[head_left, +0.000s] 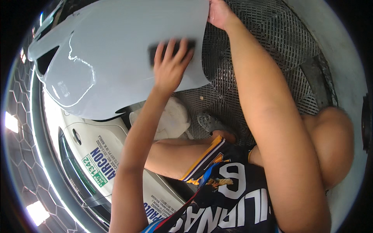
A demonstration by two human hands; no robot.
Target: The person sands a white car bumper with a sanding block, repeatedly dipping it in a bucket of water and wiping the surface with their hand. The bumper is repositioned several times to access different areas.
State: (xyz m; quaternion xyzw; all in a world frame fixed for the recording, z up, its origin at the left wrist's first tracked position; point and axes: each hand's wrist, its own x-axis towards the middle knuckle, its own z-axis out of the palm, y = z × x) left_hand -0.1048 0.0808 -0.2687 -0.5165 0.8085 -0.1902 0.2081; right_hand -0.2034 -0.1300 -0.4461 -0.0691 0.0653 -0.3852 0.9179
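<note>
A large, glossy grey car body panel [116, 35] fills the upper left, with cutouts at its far left end. On its surface, near the right edge, my left hand [169, 64] presses down a dark rectangular pad [152, 52]. The fingers are spread over the pad and slightly blurred, and they cover most of it. My right hand [220, 14] is at the panel's upper right edge, with the arm stretched out. It grips that edge, its fingertips partly hidden behind the panel.
Below the panel stands a white car [83, 139] with lettering on its side. A whitish rounded object [173, 118] lies by my leg. Dark grid tiles [268, 42] cover the floor, where my foot wears a dark clog [210, 122]. A pale wall [345, 77] curves along the right.
</note>
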